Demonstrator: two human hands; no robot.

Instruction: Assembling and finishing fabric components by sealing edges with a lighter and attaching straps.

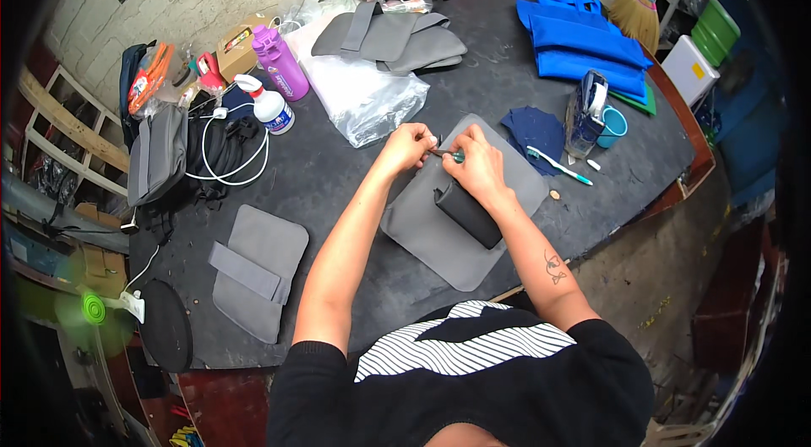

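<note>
In front of me a grey fabric panel [405, 210] with rounded corners lies flat, with a black fabric pouch [467, 214] on top of it. My right hand [478, 161], above the panel's far part, is closed round a small tool with a teal handle [458, 156]; its exact kind is too small to tell. A thin dark tip runs from it toward my left hand [410, 148]. The left fingers are pinched together at that tip, just off the panel's far left edge. Whatever they pinch is too small to make out.
Left lies another grey panel with a strap [253, 269]. Beyond my hands are a clear plastic bag [363, 100], stacked grey pieces [384, 37], a spray bottle [269, 107] and a purple bottle [280, 62]. Right are navy fabric pieces [536, 133], a toothbrush [559, 166], a tape dispenser [585, 117] and blue bags [587, 46].
</note>
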